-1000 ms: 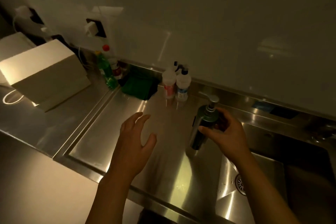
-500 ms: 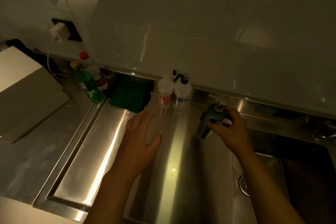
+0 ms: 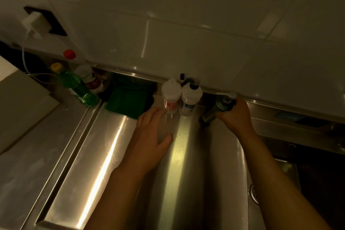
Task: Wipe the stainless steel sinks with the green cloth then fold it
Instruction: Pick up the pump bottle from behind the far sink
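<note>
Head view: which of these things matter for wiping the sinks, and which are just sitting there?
For the job:
green cloth, folded at the back wall
steel drainboard and sink basin
left hand, open, empty
right hand, gripping the pump dispenser

Lying about:
two white bottles
green bottle
red-capped bottle
wall charger

The room was dim, lit in a warm yellowish cast. A wall of large pale glossy tiles (image 3: pixel 186 46) filled the upper half of the view and carried soft reflections of light. On it at the left sat a dark socket plate (image 3: pixel 53 24) with a white plug adapter (image 3: pixel 34 22), its thin white cable (image 3: pixel 25 58) hanging down. Below ran a brushed steel counter (image 3: pixel 33 147), streaked by a bright band of reflected light. A pale box-like object (image 3: pixel 20 102) stood at the left edge.
</note>
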